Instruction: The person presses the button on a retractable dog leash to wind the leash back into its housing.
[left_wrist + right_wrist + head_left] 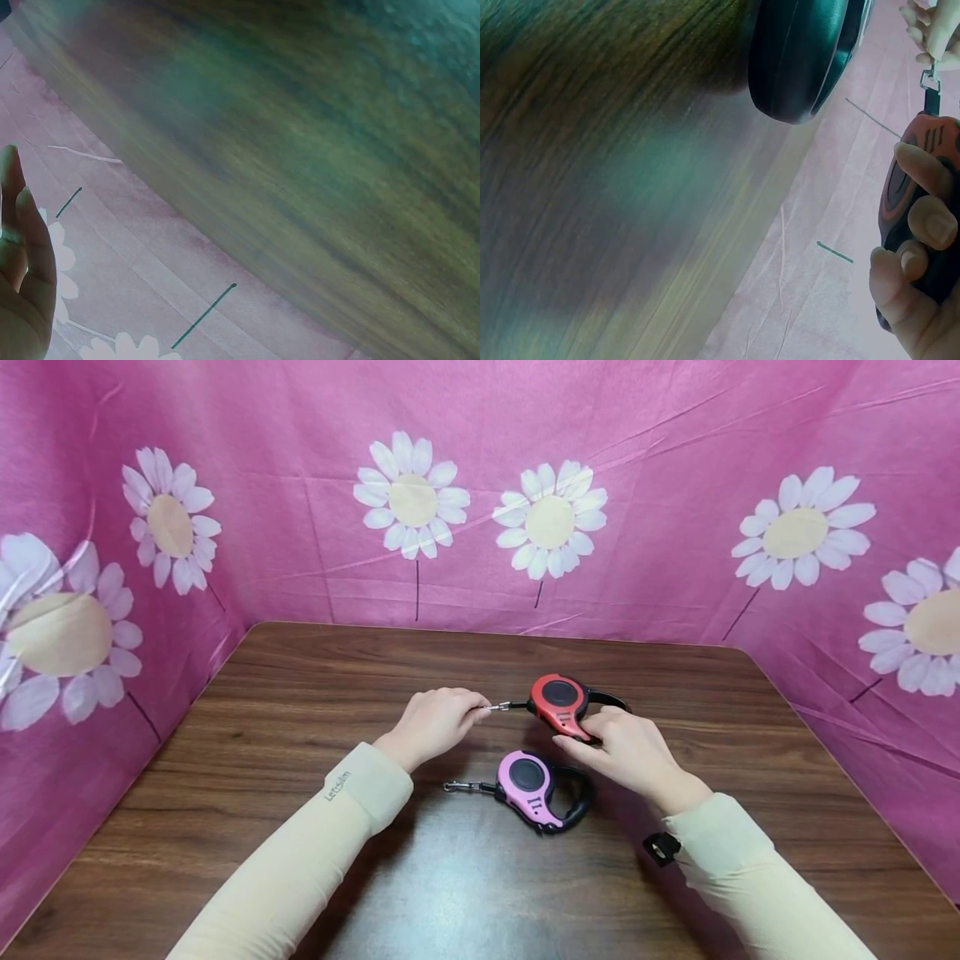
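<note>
A red and black retractable dog leash [561, 697] is in my right hand [626, 747], whose fingers grip its handle end. At its left, my left hand [438, 722] pinches the metal clip [501, 706] on the short black strap. The right wrist view shows the fingers curled round the red leash [930, 142], and the other hand [937, 30] at the clip. A pink and black retractable leash [527, 787] lies on the table nearer to me, its metal clip [465, 787] pointing left. In the left wrist view only part of the left hand [26, 277] shows.
The brown wood-grain table [300, 710] carries both leashes. A pink cloth [480, 410] with white daisies hangs behind it and along both sides. The black handle of a leash [799, 60] looms close in the right wrist view.
</note>
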The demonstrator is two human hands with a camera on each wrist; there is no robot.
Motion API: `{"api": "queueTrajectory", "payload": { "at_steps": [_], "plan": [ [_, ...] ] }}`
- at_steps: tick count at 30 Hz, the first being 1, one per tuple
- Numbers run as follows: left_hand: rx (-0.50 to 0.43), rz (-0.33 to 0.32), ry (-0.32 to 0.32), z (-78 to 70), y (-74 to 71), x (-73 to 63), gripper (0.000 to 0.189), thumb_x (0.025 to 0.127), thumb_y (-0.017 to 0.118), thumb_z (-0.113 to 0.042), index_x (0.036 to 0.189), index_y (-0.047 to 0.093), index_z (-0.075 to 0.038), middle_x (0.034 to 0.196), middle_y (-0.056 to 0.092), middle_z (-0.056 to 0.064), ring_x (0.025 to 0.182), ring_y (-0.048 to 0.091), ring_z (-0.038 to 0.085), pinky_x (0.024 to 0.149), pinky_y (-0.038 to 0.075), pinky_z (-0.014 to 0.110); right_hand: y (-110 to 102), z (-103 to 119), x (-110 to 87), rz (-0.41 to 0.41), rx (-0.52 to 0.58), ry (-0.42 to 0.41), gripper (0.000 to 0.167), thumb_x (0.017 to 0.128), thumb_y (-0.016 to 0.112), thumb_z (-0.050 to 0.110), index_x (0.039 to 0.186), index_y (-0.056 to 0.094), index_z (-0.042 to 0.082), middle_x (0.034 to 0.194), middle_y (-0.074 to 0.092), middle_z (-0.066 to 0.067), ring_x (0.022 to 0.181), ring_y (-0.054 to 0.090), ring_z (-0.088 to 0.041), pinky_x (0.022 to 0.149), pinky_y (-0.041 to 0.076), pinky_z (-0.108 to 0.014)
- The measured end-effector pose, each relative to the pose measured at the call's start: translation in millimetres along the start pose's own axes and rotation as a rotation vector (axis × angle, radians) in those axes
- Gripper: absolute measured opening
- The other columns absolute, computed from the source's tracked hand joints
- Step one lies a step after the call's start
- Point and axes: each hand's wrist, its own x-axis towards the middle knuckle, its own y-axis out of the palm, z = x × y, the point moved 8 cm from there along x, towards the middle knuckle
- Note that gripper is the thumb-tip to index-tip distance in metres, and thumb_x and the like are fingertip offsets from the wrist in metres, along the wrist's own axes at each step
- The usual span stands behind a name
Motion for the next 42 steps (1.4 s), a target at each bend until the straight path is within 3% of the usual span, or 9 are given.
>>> {"api": "queueTrajectory", "payload": {
  "at_steps": [12,22,42],
  "plan": [
    [-0.009,0.001,-0.021,1.9,-0.5,-0.7,0.018,0.099,0.06,-0.033,0.109,0.073,-0.025,0.103,0.075,-0.008,0.092,0.072,0.017,0.066,0.053,0.043,-2,4,0.6,-0.049,-0.006,-0.044,0.049,0.085,0.073,0.044,0.056,0.039,0.024,0.063,0.043,0.006,0.06,0.043,-0.01,0.049,0.031,-0.026],
    [0.018,0.062,-0.092,10.3,5.3,-0.8,0.015,0.098,0.062,-0.032,0.104,0.075,-0.027,0.104,0.074,-0.009,0.098,0.071,0.019,0.069,0.053,0.043,7,-1,2.3,-0.016,-0.006,-0.034,0.05,0.087,0.071,0.045,0.056,0.038,0.023,0.062,0.043,0.007,0.059,0.042,-0.01,0.049,0.032,-0.026],
    [0.075,0.137,-0.178,23.6,24.5,4.9,0.013,0.095,0.066,-0.034,0.101,0.075,-0.027,0.099,0.074,-0.008,0.094,0.071,0.021,0.071,0.053,0.046,28,-1,11.8,0.035,-0.005,-0.053,0.051,0.089,0.068,0.048,0.056,0.039,0.021,0.061,0.042,0.006,0.057,0.042,-0.011,0.049,0.033,-0.027]
  ]
}}
